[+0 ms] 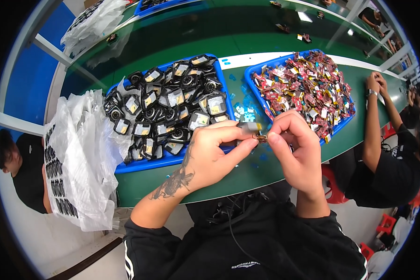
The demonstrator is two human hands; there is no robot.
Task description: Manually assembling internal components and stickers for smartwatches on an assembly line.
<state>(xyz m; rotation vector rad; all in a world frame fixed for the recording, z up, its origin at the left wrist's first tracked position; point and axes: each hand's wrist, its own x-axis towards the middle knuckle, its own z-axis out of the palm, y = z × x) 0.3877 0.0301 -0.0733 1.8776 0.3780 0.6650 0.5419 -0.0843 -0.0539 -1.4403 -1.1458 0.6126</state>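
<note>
- Black shirt (247, 242) nearest the camera, wearer's own; dark cable (231, 221) over its front, could snag a wrist if the hands drop low.
- Small part (262, 138) held between the two hands, above the table edge, between the trays; too small to identify.
- Left hand (212, 149): thumb and fingers pinched together on the part's left end, no visible gap. Blurred dark piece (248, 127) with a yellowish end sits at its fingertips; can't tell if joined to the part.
- Right hand (296, 149): thumb and index fingertip closed on the part's other end, remaining fingers curled.
- Main risk, my judgement: such a tiny hold could slip; uneven pull from both hands might bend or tear something thin.
- Blue and white bits (245, 113) lie just beyond the hands; a dropped part might get lost there.
- Left blue tray (149, 165): heaped black watch-like cases (172, 98), stacked loosely; a forearm bump could topple some.
- Right blue tray (255, 91): piled red boards (308, 84), looks tangled; snatching one might drag others out.
- Farther out: plastic sheeting (81, 154) beside the left tray, could catch a sleeve; seated co-worker (382, 172) at right, well apart.
</note>
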